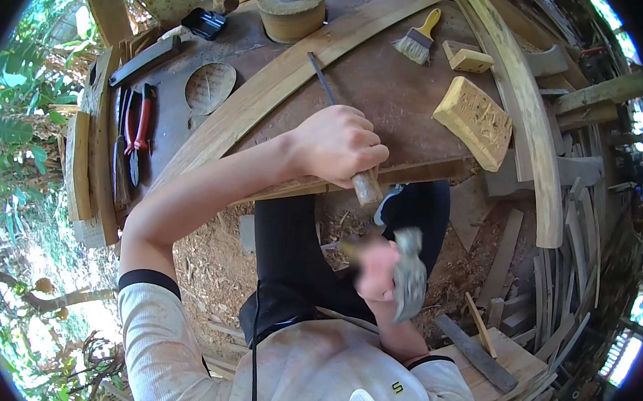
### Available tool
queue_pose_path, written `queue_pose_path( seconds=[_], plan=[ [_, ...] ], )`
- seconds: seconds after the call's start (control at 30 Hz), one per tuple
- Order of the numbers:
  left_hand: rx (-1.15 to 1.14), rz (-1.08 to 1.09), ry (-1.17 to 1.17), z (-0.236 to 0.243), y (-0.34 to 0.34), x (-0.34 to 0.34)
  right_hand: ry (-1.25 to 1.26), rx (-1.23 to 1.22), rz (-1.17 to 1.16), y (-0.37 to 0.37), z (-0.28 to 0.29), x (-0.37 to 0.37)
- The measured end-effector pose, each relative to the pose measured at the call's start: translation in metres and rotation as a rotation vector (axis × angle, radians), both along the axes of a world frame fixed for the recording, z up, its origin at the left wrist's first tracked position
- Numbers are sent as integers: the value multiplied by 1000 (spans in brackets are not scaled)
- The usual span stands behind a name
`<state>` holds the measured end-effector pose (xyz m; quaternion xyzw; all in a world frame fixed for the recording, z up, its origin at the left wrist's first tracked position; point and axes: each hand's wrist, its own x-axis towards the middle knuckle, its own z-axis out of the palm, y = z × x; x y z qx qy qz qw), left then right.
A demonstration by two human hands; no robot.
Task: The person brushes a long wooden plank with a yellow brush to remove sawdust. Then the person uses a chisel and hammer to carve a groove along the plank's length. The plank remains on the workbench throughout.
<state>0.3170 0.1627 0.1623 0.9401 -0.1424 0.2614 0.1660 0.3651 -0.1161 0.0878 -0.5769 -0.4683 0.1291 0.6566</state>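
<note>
My left hand is closed around the wooden handle of a long, thin metal tool, whose tip lies over a curved plank on the brown worktable. Lower down, beside my right leg, my right hand grips a hammer with a grey head; it is blurred by motion. Right of my left hand rests a yellowish carved wood block.
Around them lie a brush, small block, pliers, wooden disc, round block and black container. Long strips extend along the right, above several offcuts and shavings below.
</note>
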Motion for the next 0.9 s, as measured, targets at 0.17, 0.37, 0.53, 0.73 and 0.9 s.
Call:
queue_pose_path(
  seconds=[0.17, 0.37, 0.53, 0.73, 0.9],
  plan=[
    [12, 7, 69, 2, 0, -1, 25, -25, 124, 13, -12, 9],
    [1, 10, 105, 2, -1, 0, 74, 185, 68, 14, -5, -1],
    [-37, 4, 122, 6, -2, 2, -72, 131, 15, 4, -14, 0],
    [-54, 6, 135, 5, -1, 3, -211, -109, 58, 10, -7, 12],
    [-49, 5, 28, -1, 1, 5, 55, -140, 73, -2, -24, 10]
  ],
)
